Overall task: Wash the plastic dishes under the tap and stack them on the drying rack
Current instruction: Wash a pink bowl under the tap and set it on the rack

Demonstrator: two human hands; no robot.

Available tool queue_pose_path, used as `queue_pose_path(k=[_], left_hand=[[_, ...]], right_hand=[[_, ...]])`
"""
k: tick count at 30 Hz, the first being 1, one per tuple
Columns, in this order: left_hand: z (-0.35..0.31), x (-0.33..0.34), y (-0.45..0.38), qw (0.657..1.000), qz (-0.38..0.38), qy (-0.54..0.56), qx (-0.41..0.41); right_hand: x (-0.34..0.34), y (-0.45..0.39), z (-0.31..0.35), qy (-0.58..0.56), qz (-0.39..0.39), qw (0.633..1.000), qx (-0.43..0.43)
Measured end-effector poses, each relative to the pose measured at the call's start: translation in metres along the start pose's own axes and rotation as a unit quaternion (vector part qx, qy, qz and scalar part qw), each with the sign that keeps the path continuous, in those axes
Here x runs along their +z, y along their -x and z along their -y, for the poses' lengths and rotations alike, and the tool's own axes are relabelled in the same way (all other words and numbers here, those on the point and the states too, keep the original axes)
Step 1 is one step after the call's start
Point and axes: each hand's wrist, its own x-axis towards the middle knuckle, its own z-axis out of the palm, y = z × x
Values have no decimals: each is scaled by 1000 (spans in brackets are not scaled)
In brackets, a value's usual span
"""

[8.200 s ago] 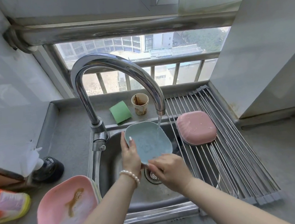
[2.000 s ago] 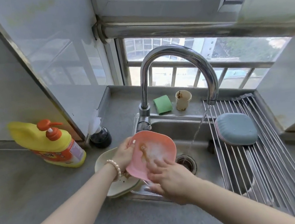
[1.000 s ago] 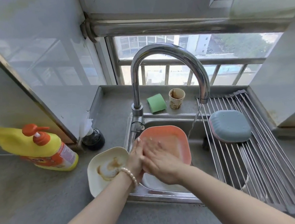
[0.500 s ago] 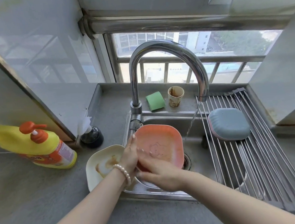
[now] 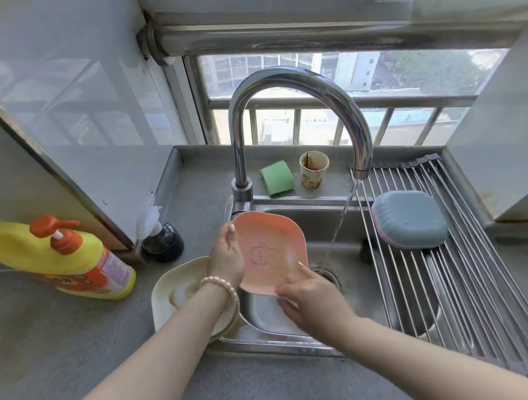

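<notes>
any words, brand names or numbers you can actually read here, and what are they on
None can be read for certain.
Yellow pump bottle: orange and white label with print, too blurred to read.
Paper cup: dark marking low on its side, too small to read.
Pink dish, held by the left hand and right hand: a line drawing of an animal, no lettering.
Blue dish on the drying rack: no text visible.

You're at a home kitchen sink (image 5: 342, 223): tap (image 5: 294, 103) at twelve o'clock, drying rack (image 5: 460, 292) at three, dish soap bottle (image 5: 64, 261) at nine.
</notes>
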Motion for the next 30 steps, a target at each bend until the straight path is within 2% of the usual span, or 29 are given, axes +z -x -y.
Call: queue_pose_path(k=[2, 4, 6, 8, 9, 11, 13, 14, 16, 20, 23, 25, 26, 28, 30], left_hand=[[-1, -2, -2, 1000, 5, -12, 0], [-3, -3, -3, 1000, -3, -29, 7], [-4, -3, -5, 999, -18, -48, 13], [-6, -6, -6, 998, -14, -69, 9], [-6, -8, -8, 997, -4, -75, 5], [-3, -12, -10, 997, 38, -67, -13], [-3, -14, -11, 994, 89, -42, -45], [-3, -15, -13, 992, 102, -15, -66], [-8, -16, -12, 984, 102, 86, -120], [-10, -1, 18, 921, 33, 326, -212], [-1, 14, 41, 887, -11, 397, -235], [7, 12, 36, 906, -45, 367, -205], [10, 7, 32, 924, -45, 333, -184], [14, 0, 27, 956, -18, 249, -156], [11, -3, 28, 971, -3, 194, -138]], right_hand=[[0, -3, -18, 94, 8, 995, -33], [-2, -6, -15, 151, 87, 985, -6], [-6, -5, 2, 50, 101, 994, 1], [-8, -6, 2, -70, 38, 996, -33], [-8, -6, -8, -69, 0, 995, -67], [-10, -12, -33, 21, -19, 991, -132], [-9, -16, -47, 143, 7, 981, -128], [-5, -17, -47, 180, 13, 976, -119], [1, -15, -40, 162, -24, 978, -131], [-7, -19, -7, 38, -123, 984, -125], [1, -14, 22, -66, -171, 979, -89], [11, -8, 16, -135, -186, 969, -87], [13, -5, 4, -146, -165, 971, -91], [13, -5, -24, -76, -98, 986, -108], [9, -7, -29, 31, -16, 994, -103]])
